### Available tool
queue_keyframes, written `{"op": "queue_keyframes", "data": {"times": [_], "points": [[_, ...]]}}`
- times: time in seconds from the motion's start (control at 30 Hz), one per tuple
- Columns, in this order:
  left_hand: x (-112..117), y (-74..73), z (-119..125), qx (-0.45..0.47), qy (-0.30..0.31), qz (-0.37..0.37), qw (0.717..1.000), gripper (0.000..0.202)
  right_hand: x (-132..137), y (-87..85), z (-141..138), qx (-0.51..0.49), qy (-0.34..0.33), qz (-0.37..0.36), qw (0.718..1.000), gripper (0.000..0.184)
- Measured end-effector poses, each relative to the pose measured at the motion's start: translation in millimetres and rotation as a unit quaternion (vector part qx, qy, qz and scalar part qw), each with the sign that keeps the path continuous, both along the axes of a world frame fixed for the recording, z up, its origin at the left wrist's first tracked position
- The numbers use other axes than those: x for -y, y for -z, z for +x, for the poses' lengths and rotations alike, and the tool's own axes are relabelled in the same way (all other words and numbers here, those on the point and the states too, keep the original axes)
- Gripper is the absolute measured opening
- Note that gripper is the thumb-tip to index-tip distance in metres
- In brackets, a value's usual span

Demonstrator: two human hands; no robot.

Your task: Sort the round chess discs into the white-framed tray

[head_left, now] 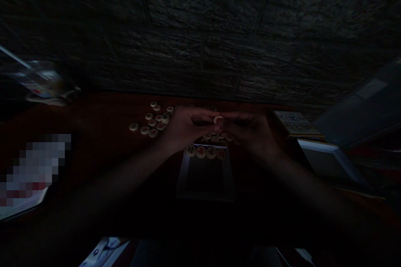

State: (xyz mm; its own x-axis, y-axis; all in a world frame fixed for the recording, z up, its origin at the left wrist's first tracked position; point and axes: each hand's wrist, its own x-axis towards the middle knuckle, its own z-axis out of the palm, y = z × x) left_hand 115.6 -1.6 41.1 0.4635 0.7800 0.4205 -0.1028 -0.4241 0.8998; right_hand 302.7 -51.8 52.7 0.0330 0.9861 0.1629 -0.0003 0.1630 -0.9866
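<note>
Your L hand (184, 127) & R hand (250, 133) both pinched a xiangqi disc (218, 119). White tray (182, 175) held 4 discs (201, 152) along top edge.

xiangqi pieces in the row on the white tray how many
4, side by side along the far rim of the white tray: leftmost piece, second piece, third piece, rightmost piece. The tray's dark inside may hide others.
</note>
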Motion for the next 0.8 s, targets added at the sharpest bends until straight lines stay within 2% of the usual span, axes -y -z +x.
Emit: {"op": "queue_keyframes", "data": {"times": [0.13, 0.37, 0.53, 0.8], "points": [[0.3, -0.5, -1.4, 0.017, 0.011, -0.011, 1.0, 0.029, 1.3, -3.0, 3.5, 0.021, -0.001, 0.007, 1.0, 0.036], [3.3, -4.2, -0.4, 0.017, -0.03, -0.02, 0.999, 0.026, 1.0, -2.6, 4.3, 0.016, -0.018, 0.037, 0.999, 0.034], [2.3, -1.6, 0.4, 0.012, -0.064, 0.015, 0.998, 0.021, 0.2, -0.5, 2.5, 0.001, -0.018, 0.04, 0.999, 0.028], [5.0, -0.9, 2.4, -0.007, -0.072, 0.086, 0.994, 0.018, -0.1, 1.5, -0.1, -0.026, -0.013, 0.025, 0.999, 0.024]]}}
